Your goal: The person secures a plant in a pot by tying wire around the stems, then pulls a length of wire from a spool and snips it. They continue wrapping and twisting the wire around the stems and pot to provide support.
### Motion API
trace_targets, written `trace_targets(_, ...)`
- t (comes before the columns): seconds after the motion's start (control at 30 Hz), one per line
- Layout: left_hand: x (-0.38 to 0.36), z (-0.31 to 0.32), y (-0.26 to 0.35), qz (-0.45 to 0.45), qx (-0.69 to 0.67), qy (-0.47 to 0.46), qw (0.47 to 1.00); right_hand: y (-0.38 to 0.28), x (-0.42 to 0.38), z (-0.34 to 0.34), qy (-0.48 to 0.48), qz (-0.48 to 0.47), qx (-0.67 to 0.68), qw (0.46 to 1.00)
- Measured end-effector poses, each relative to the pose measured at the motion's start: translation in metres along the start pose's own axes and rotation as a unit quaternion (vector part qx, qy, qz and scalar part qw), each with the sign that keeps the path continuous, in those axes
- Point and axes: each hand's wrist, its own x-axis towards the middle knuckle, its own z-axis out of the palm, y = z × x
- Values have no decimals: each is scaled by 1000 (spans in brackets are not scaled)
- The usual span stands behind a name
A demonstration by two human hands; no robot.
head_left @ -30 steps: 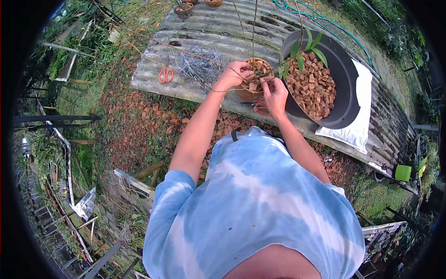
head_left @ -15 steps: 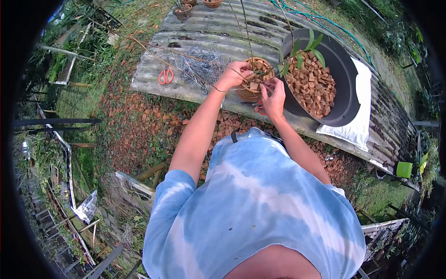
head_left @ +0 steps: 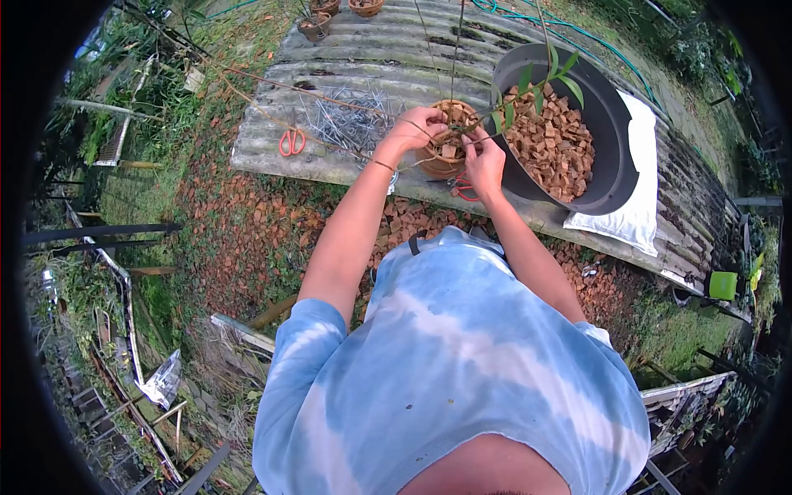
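A round clay pot [head_left: 443, 167] with brown chunks and plant stems in it stands near the front edge of the corrugated sheet. My left hand [head_left: 410, 132] is at the pot's left rim, its fingers pinched around something too small to make out among the stems. At the right rim is my right hand [head_left: 484, 157], fingers closed near the base of a leafy stem [head_left: 528, 92]; what they hold is hidden. Red-handled scissors [head_left: 464, 188] lie just beside the pot under my right hand.
A large black tub [head_left: 615, 157] of brown chunks [head_left: 551, 144] stands right of the pot, on a white sack [head_left: 635, 216]. To the left lie a pile of metal wires [head_left: 351, 120] and orange-handled scissors [head_left: 292, 142]. Small pots [head_left: 315, 27] stand at the back.
The view has shifted slightly. Both hands stay at the pot, with only small finger movements, and the leafy stem leans a little differently.
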Motion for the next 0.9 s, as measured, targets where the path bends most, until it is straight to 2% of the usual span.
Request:
trace_targets(0.23,-9,3,10,-24,5,49,998,-17,-2,-2,25,50,-25,998)
trace_targets(0.33,-15,8,20,-30,79,108,991,-13,0,1,20,71,-15,997)
trace_targets(0.63,-24,15,37,-85,59,169,980,-10,-1,4,23,29,-68,997)
trace_targets(0.83,-29,23,41,-62,67,204,975,-13,-1,4,20,13,-77,997)
trace_targets(0.9,-28,21,39,-55,48,187,980,-15,0,4,19,13,-89,996)
